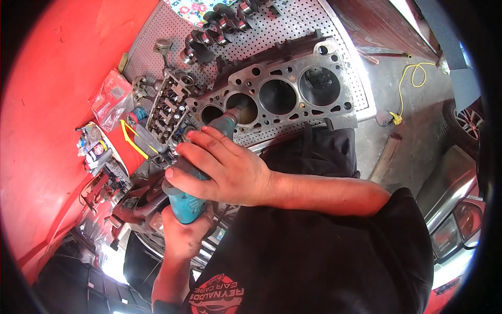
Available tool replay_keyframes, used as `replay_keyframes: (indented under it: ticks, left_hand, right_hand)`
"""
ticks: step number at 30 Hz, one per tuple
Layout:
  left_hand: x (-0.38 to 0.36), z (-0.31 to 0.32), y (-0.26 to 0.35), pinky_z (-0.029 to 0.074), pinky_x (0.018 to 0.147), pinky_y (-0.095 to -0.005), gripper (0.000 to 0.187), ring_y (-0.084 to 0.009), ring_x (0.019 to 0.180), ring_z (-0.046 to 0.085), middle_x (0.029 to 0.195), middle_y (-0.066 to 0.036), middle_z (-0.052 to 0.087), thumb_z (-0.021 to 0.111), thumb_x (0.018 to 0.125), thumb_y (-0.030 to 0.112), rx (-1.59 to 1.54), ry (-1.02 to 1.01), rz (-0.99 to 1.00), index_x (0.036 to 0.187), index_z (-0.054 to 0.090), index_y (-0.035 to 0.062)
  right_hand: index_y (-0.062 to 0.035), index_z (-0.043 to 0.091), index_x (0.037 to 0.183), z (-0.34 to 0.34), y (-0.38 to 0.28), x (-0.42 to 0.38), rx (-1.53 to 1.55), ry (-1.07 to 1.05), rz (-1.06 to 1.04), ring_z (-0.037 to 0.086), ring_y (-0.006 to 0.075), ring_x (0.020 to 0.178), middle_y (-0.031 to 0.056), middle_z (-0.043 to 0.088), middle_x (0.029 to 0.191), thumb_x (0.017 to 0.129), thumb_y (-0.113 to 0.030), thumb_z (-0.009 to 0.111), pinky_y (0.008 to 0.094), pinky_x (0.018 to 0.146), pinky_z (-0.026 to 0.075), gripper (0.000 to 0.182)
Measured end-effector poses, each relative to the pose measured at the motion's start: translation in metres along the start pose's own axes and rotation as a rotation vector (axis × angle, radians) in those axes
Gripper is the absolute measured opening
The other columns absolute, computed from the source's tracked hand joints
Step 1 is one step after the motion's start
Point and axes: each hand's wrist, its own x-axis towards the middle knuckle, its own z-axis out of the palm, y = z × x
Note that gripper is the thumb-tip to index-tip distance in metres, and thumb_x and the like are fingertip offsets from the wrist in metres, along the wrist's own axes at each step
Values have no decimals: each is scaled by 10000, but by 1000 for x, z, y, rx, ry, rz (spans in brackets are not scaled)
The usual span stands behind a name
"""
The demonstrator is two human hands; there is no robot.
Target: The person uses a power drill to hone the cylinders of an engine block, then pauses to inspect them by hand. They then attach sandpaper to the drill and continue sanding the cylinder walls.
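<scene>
A teal and black power drill (pixel 186 204) slants up from my hands toward an engine block (pixel 250 83). My left hand (pixel 185 233) grips the drill at its lower rear end. Across the top of the drill body, the fingers of my right hand (pixel 227 170) are wrapped, with the wrist bent in from the right. The drill's chuck (pixel 231 113) points into the second cylinder bore from the left; whatever it holds inside the bore is hidden. The block lies with its bores facing up, on a perforated metal table (pixel 151 44).
A crankshaft (pixel 214 34) lies behind the block. A cylinder head (pixel 168 107) and a piston with rod (pixel 163 47) sit to its left. Bottles (pixel 97 149) stand farther left by the red wall (pixel 57 73). A yellow cord (pixel 401 94) runs over the floor at right, near a car (pixel 455 225).
</scene>
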Motion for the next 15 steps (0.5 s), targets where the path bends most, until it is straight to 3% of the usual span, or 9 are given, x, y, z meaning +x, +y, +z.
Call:
replay_keyframes:
  ticks: [15]
  left_hand:
    - [0, 3, 0, 478, 639, -280, 81, -101, 713, 619, 827, 2, 685, 687, 858, 8, 5, 31, -25, 935, 711, -7]
  right_hand:
    - [-232, 535, 1413, 4, 5, -1, -17, 0, -20, 650, 359, 1136, 154, 597, 1244, 896, -235, 628, 533, 1051, 542, 525]
